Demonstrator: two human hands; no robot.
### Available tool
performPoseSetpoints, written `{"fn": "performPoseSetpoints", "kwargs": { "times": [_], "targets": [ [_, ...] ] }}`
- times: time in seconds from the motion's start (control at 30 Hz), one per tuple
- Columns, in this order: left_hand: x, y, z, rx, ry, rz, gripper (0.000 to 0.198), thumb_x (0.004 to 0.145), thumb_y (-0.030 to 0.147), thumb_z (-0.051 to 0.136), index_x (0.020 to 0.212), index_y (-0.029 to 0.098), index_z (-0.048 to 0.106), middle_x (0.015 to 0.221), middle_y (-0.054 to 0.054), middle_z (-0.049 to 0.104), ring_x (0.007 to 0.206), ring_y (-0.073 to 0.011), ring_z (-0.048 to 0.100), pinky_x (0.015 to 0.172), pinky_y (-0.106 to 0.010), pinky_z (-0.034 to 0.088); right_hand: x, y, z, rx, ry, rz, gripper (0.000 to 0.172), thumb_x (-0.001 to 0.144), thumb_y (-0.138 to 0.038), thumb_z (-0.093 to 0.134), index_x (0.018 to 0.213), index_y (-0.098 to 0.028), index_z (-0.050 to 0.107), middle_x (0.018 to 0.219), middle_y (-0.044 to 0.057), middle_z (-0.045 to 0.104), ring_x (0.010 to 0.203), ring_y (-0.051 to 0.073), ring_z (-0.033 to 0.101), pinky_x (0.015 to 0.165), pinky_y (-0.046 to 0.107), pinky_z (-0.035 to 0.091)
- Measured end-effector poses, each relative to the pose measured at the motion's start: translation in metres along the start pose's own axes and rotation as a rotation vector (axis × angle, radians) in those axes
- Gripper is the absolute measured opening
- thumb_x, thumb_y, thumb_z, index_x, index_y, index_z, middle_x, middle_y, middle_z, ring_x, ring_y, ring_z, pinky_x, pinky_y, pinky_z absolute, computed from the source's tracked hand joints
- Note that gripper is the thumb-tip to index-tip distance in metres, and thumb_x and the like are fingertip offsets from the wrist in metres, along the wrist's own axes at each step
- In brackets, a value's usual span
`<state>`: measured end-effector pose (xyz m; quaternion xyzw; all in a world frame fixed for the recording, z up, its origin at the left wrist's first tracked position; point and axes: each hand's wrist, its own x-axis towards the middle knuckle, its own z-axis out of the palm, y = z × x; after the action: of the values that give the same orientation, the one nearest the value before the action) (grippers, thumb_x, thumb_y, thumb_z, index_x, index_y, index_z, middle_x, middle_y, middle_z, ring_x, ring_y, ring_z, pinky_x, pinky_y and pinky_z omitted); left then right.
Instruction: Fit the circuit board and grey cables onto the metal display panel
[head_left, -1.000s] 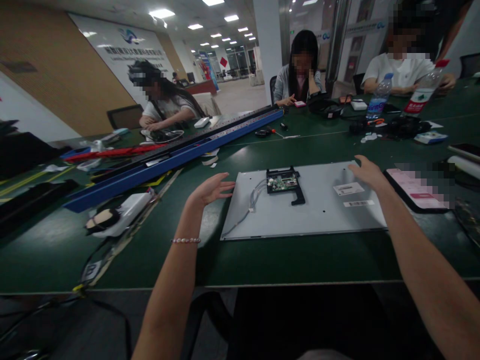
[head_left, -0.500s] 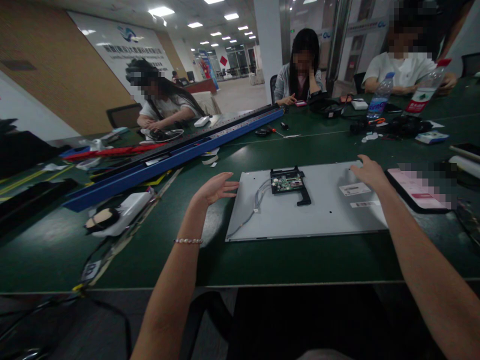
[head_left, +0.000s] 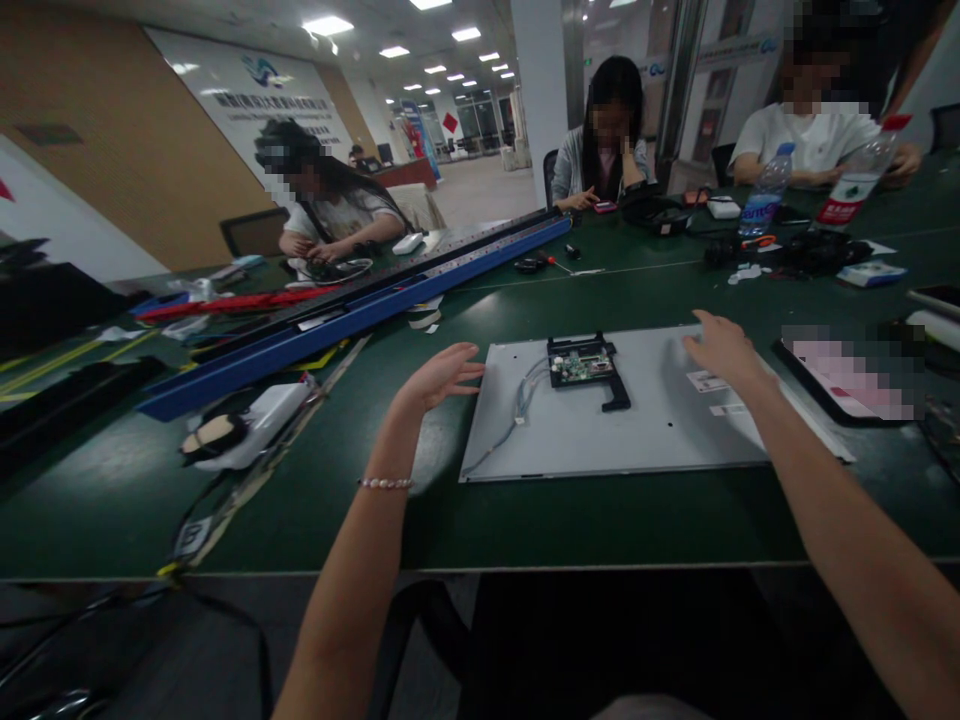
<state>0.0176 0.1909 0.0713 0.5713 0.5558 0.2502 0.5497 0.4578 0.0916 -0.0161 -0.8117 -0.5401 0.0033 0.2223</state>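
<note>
A flat grey metal panel (head_left: 637, 435), like the back of a display, lies on the green table. Fixed near its far edge is a green circuit board (head_left: 581, 366) in a black bracket (head_left: 617, 392). Grey cables (head_left: 517, 405) run from the board to the near left corner. My left hand (head_left: 442, 375) is at the panel's left edge with fingers stretched out and apart; whether the fingertips touch it I cannot tell. Over the panel's right part is my right hand (head_left: 724, 345), fingers spread, near white labels (head_left: 707, 381). Neither hand holds anything.
Right of the panel lies a phone (head_left: 847, 375). Long blue rails (head_left: 360, 318) cross the table's left side, near a white device (head_left: 259, 425). Two bottles, one blue-capped (head_left: 765, 195) and one red-capped (head_left: 859, 180), stand at the back right. Several people sit around the table.
My right hand has shifted slightly left over the panel, showing more of its right edge. My left hand stays beside the left edge. The whole view has moved a little.
</note>
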Motion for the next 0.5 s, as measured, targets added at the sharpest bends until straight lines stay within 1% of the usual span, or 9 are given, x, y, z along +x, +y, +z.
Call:
{"fn": "performPoseSetpoints", "kwargs": {
  "times": [0.1,0.23,0.3,0.37,0.43,0.5],
  "targets": [
    [-0.008,0.003,0.007,0.089,-0.009,0.038,0.053,0.088,0.042,0.061,0.134,0.019,0.047,0.133,-0.021,0.057,0.124,-0.0306,0.056,0.099,-0.047,0.048,-0.004,-0.021,0.007,0.085,-0.008,-0.129,0.06,0.089,-0.041,0.046,0.143,-0.015,0.045,0.137,0.019,0.056,0.128,0.037,0.048,0.101,0.056,0.04],
    [-0.014,0.006,0.018,0.204,-0.016,0.085,0.054,0.084,0.041,0.064,0.133,0.021,0.05,0.142,-0.016,0.051,0.131,-0.0315,0.049,0.107,-0.049,0.041,-0.016,-0.052,0.012,0.209,-0.089,-0.304,0.054,0.091,-0.046,0.045,0.138,-0.021,0.052,0.138,0.014,0.056,0.132,0.036,0.045,0.106,0.06,0.035],
    [-0.015,0.007,0.021,0.236,-0.006,0.108,0.052,0.081,0.04,0.066,0.129,0.022,0.054,0.145,-0.014,0.049,0.133,-0.0328,0.046,0.107,-0.049,0.04,-0.022,-0.066,0.013,0.278,-0.12,-0.413,0.051,0.091,-0.049,0.047,0.137,-0.027,0.053,0.142,0.009,0.054,0.135,0.036,0.042,0.108,0.062,0.033],
    [-0.014,0.006,0.023,0.252,0.019,0.13,0.048,0.079,0.039,0.067,0.123,0.022,0.058,0.145,-0.013,0.049,0.134,-0.0336,0.045,0.108,-0.047,0.04,-0.028,-0.076,0.014,0.318,-0.141,-0.497,0.048,0.091,-0.052,0.049,0.135,-0.033,0.054,0.144,0.005,0.051,0.137,0.035,0.04,0.109,0.064,0.032],
    [-0.012,0.004,0.023,0.256,0.042,0.158,0.043,0.077,0.036,0.068,0.116,0.02,0.062,0.141,-0.013,0.053,0.134,-0.0336,0.044,0.11,-0.044,0.038,-0.032,-0.082,0.015,0.326,-0.161,-0.548,0.047,0.091,-0.053,0.05,0.134,-0.036,0.056,0.146,0.003,0.05,0.138,0.034,0.039,0.109,0.063,0.032],
    [-0.009,0.001,0.023,0.186,0.034,0.171,0.037,0.074,0.032,0.069,0.109,0.02,0.065,0.138,-0.012,0.056,0.137,-0.0333,0.041,0.114,-0.043,0.032,-0.034,-0.085,0.018,0.319,-0.181,-0.585,0.045,0.09,-0.054,0.051,0.132,-0.037,0.057,0.147,0.002,0.048,0.138,0.034,0.038,0.11,0.064,0.032]
  ]
}}
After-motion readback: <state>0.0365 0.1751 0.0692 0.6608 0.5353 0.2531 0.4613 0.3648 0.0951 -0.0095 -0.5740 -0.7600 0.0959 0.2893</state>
